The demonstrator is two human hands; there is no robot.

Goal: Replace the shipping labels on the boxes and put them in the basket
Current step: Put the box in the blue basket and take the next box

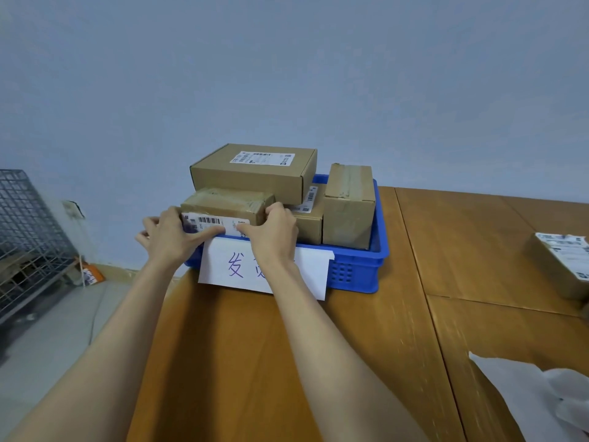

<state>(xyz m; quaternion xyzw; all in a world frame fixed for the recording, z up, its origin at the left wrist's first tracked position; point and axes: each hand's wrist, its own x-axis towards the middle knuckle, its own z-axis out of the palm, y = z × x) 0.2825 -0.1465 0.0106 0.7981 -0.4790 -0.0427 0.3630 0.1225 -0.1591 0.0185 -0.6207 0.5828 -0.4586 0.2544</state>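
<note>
Left hand (169, 234) and right hand (274, 232) are gripping the ends of a taped brown cardboard box (228, 204), barcode label (213, 223) facing them, over the blue plastic basket (353, 269), whose white paper sign (236, 267) is showing "发".

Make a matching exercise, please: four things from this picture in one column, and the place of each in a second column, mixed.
Things:
1. taped box
2. flat box
3. white sign
4. labelled box

Places:
A. on the table, far right, apart from the basket
B. held by the left hand and right hand at the basket's near left
C. hanging on the front wall of the blue basket
D. on top of the pile, at the back

Pairs: 1-B, 2-D, 3-C, 4-A
</note>
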